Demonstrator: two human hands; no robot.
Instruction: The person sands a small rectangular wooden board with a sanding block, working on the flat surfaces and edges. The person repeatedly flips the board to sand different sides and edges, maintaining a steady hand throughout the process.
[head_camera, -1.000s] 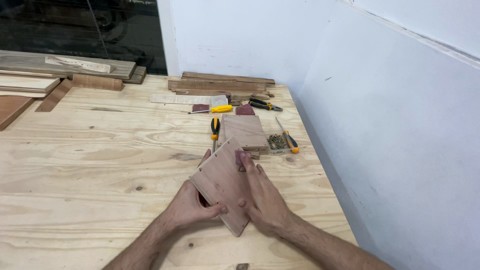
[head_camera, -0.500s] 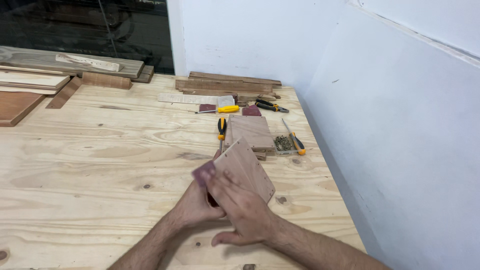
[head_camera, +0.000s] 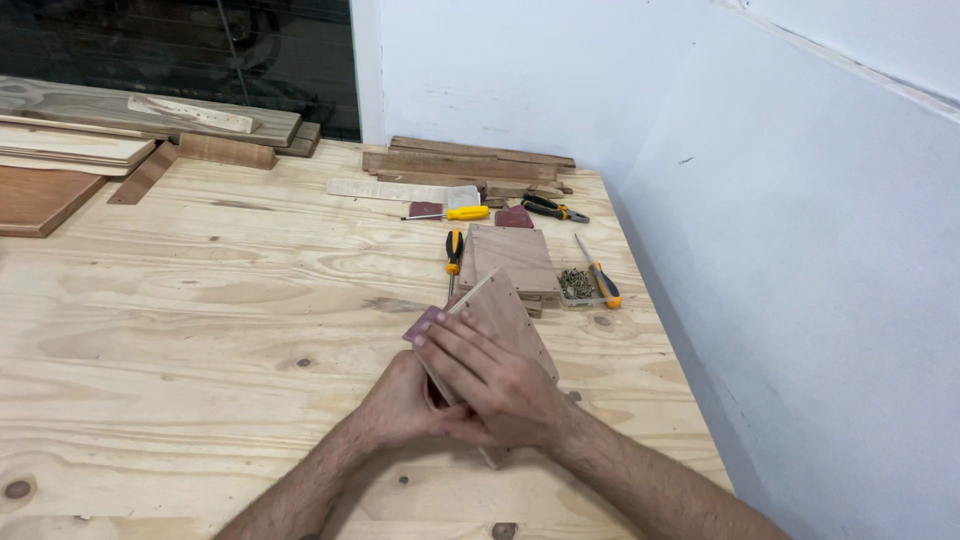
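A small reddish wooden panel (head_camera: 505, 315) with a row of small holes along its edge stands tilted on the plywood workbench (head_camera: 200, 300). My left hand (head_camera: 400, 405) grips its near lower edge. My right hand (head_camera: 485, 375) lies over the panel's left side and presses a small piece of maroon sandpaper (head_camera: 422, 324) against its edge with the fingertips.
Beyond the panel lies a stack of similar panels (head_camera: 510, 258), a black-and-yellow screwdriver (head_camera: 454, 252), a yellow screwdriver (head_camera: 455, 214), pliers (head_camera: 553, 208), a clear tray of screws (head_camera: 577, 285) with another screwdriver (head_camera: 600, 272). Wood strips (head_camera: 465, 162) line the back; boards (head_camera: 90, 130) lie far left. White walls stand right.
My right hand slid with the sandpaper from the panel's far right part to its left edge. The panel turned to stand more upright. The camera drifted left.
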